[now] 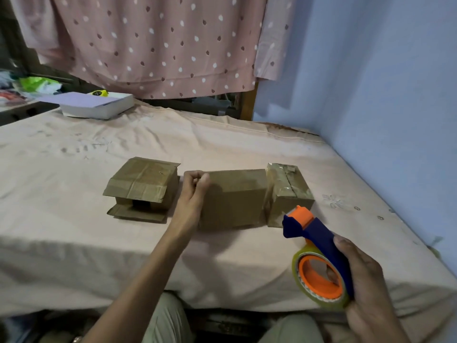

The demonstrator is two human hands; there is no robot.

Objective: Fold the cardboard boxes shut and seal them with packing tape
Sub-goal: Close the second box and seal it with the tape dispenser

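Three cardboard boxes stand in a row on the bed. The left box (pixel 143 186) has its front flaps hanging open. A plain middle box (pixel 235 196) is closed on top, and my left hand (pixel 194 191) grips its upper left corner with curled fingers. The right box (pixel 288 191) carries shiny tape along its top seam. Near the bed's front right, my right hand (pixel 366 280) holds a blue and orange tape dispenser (pixel 319 253) loaded with a clear tape roll, its orange head pointing toward the right box.
The bed (pixel 74 219) wears a peach sheet. A white box with a lilac lid (pixel 99 105) lies at the far left corner, a yellow item behind it. A blue wall (pixel 383 95) runs along the right side. A dotted pink curtain (pixel 160 45) hangs behind.
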